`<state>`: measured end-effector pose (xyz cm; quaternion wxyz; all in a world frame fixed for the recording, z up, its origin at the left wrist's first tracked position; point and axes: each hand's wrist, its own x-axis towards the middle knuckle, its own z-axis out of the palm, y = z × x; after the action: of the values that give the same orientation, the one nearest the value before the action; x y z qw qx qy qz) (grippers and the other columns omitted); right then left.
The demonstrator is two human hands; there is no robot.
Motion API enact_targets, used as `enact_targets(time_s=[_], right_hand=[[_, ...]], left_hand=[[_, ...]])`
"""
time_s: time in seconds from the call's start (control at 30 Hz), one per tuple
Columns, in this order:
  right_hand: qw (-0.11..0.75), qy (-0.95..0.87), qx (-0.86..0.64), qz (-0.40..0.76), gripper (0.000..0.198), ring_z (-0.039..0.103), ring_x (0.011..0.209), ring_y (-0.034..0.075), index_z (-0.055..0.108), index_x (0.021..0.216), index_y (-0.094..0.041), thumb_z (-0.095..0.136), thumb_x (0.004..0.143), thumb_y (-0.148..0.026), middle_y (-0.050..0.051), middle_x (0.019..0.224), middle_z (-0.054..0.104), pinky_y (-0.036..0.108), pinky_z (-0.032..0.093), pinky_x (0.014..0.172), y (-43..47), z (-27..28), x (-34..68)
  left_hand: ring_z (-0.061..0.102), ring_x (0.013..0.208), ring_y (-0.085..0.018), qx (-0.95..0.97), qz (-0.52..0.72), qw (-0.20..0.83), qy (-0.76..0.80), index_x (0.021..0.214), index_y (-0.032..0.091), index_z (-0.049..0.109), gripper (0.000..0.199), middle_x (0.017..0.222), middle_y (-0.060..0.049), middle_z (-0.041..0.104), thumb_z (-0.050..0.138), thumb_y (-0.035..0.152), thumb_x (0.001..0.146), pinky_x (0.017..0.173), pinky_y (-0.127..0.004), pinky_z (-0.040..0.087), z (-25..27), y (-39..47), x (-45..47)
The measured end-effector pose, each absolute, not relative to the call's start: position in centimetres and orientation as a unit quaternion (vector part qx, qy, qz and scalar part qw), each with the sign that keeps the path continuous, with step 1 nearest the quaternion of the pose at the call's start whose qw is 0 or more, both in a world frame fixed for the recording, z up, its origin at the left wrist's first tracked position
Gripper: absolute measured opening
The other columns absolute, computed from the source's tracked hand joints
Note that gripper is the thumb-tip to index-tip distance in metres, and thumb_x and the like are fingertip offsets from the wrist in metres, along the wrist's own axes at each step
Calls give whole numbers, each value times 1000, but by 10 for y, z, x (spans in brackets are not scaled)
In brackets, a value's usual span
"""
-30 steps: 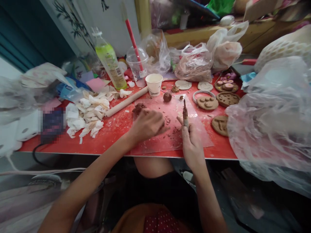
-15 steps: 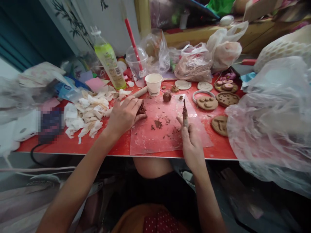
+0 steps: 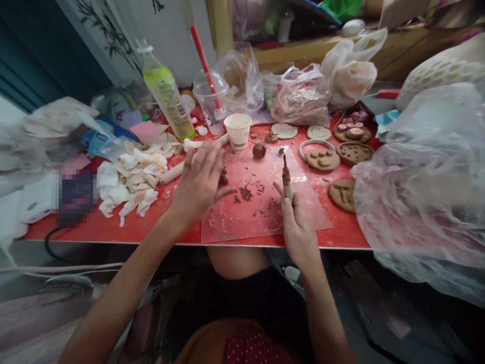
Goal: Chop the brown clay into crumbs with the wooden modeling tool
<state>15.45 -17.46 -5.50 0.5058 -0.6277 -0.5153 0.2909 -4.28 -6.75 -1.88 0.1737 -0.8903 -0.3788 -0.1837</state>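
My left hand is open, fingers stretched out and thumb apart, above the left edge of a clear plastic sheet. Behind its fingers a lump of dark brown clay is partly hidden. Upright in my right hand is a thin stick-like tool, its upper part smeared with brown clay; the fingers are closed round its lower end. Brown crumbs lie scattered on the sheet. A small brown clay ball sits near the sheet's back edge, in front of a white paper cup.
Round clay discs and a ring lie at the right, beside a large clear plastic bag. Crumpled tissues and a rolling pin are at the left. A bottle and a lidded plastic cup stand behind.
My left hand has let go of the brown clay lump and opened, its fingers rising and spreading. My right hand keeps its hold on the tool, almost unmoved.
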Motion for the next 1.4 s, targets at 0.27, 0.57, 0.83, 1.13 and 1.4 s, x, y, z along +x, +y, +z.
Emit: enact_targets(time_s=[0.27,0.57,0.83,1.13,1.4], right_hand=[[496,-514,-634,295,52,54,120,29,47,136,-19,31,96,-49,13,134,57,51,41,98,-175,-55,156],[501,-518,-621,308,54,44,134,25,42,140,-20,31,96,-50,11,146,46,49,34,109,-174,-60,155],[486,-527,-630,298,53,42,135,26,45,137,-18,30,96,-48,12,148,44,51,34,109,-174,-56,153],[493,-523,-627,300,50,46,131,25,45,137,-21,31,97,-47,11,145,47,51,34,108,-175,-55,154],[497,-521,-627,296,52,47,130,27,45,137,-18,31,97,-47,14,144,49,51,37,105,-175,-54,154]], left_hand=[[13,145,-41,-937,-79,83,-331,128,13,58,60,154,-14,32,46,57,90,113,-70,7,-36,-84,-25],[11,146,-41,-946,-78,31,-314,121,20,65,47,152,-12,35,49,52,90,112,-70,1,-31,-71,-31],[19,145,-38,-953,-90,21,-289,117,22,67,39,147,-11,45,50,46,92,112,-71,8,-33,-70,-29],[16,146,-34,-958,-88,1,-272,110,32,70,28,151,-3,39,50,41,93,115,-67,8,-14,-71,-33],[36,138,-29,-939,-91,221,-249,107,13,63,55,133,-17,54,41,61,90,121,-56,8,-25,-59,-21]])
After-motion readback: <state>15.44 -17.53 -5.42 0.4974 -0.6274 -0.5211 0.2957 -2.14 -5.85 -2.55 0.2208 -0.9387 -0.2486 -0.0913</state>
